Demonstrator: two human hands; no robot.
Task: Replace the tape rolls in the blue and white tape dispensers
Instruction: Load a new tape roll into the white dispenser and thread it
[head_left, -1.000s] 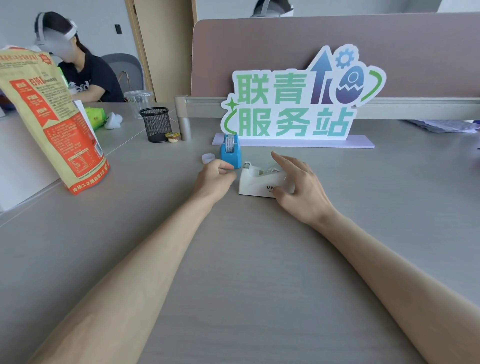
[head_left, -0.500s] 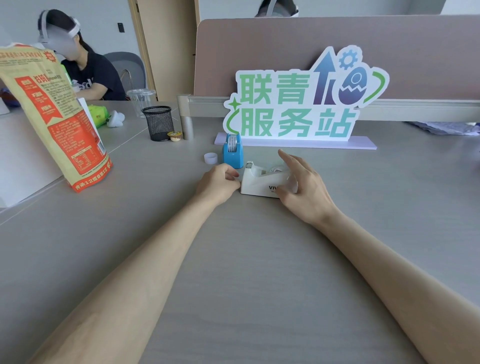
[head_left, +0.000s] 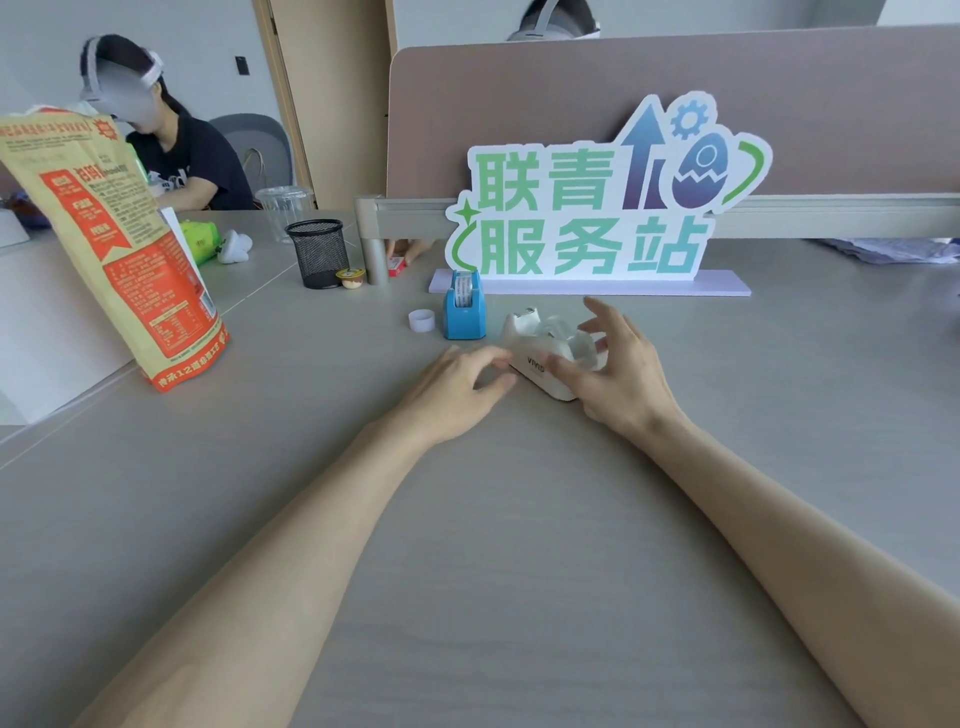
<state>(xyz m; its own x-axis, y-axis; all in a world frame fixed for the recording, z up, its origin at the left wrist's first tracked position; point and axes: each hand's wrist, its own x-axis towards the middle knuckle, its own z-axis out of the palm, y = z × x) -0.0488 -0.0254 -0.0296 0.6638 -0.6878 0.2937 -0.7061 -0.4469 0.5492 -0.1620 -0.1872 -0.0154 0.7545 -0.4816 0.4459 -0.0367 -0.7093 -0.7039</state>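
The white tape dispenser (head_left: 535, 364) lies on the grey desk (head_left: 519, 519) at centre, turned at an angle, with a clear tape roll (head_left: 558, 330) in it. My right hand (head_left: 621, 376) grips its right side, thumb on the front face and fingers spread over the roll. My left hand (head_left: 457, 389) pinches its near-left end between thumb and index finger. The blue tape dispenser (head_left: 464, 314) stands upright just behind and to the left, untouched, holding a patterned tape roll (head_left: 464, 288). A small white ring (head_left: 421, 320) sits left of it.
A standing sign (head_left: 597, 208) on a flat lilac base lines the back. A black mesh pen cup (head_left: 318, 252) and a small round container (head_left: 350, 278) are back left. A tall orange bag (head_left: 114, 249) stands at left. A person sits at the far left desk.
The white dispenser has turned so its cutter end points away. My left hand went from a loose fist beside it to pinching its end. My right fingers have spread over the roll.
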